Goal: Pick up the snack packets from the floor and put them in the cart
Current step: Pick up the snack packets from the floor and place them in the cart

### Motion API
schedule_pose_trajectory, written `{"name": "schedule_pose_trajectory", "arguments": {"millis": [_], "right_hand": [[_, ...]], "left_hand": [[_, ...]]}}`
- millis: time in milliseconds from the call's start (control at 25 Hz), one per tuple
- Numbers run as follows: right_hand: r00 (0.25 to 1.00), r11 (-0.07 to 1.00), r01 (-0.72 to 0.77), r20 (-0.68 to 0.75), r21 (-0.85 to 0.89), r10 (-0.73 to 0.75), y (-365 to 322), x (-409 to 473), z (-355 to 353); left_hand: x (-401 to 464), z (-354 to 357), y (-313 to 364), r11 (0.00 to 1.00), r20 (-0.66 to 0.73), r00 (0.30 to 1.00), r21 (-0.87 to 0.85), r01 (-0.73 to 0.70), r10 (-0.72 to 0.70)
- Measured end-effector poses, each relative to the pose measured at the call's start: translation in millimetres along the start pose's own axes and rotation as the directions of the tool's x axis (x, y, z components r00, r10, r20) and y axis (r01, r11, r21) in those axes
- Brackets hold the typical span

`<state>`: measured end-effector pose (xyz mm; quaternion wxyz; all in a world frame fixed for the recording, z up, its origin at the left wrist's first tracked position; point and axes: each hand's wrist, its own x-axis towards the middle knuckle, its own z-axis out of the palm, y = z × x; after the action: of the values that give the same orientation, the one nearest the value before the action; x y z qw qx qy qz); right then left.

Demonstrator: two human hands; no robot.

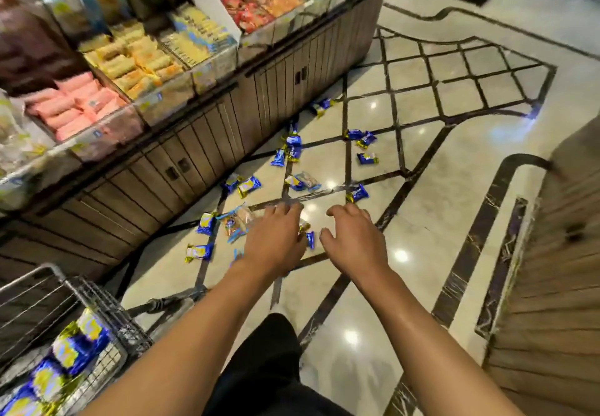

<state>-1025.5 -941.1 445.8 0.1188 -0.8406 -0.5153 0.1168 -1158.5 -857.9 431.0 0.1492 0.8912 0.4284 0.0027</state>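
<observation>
Both arms reach forward and down over the floor (422, 162). The left hand (276, 240) and right hand (354, 243) hang side by side, fingers loosely spread and holding nothing. Blue-and-yellow snack packets (293, 148) lie scattered on the tiles beyond and beside them, along the display stand (201, 143). More packets sit in the wire cart (97, 302) at lower left.
</observation>
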Motion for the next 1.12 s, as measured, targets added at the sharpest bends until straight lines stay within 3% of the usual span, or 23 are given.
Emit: {"name": "schedule_pose_trajectory", "arguments": {"millis": [400, 720, 1120], "right_hand": [[0.985, 0.986, -0.162, 0.052, -0.028, 0.163, 78.1, 139.6, -24.8], [0.973, 0.973, -0.23, -0.028, -0.032, 0.229, 136.5, 232.9, -65.0], [0.963, 0.962, -0.269, -0.008, 0.043, 0.27, 316.8, 351.7, -110.8]], "left_hand": [[173.8, 13.9, 48.7, 0.985, 0.075, 0.996, -0.164, -0.045, 0.058], [286.8, -4.8, 104.3, 0.977, 0.039, 0.987, -0.155, -0.148, 0.156], [454.8, 29.4, 239.0, 0.986, 0.147, 0.975, -0.026, -0.167, 0.169]]}}
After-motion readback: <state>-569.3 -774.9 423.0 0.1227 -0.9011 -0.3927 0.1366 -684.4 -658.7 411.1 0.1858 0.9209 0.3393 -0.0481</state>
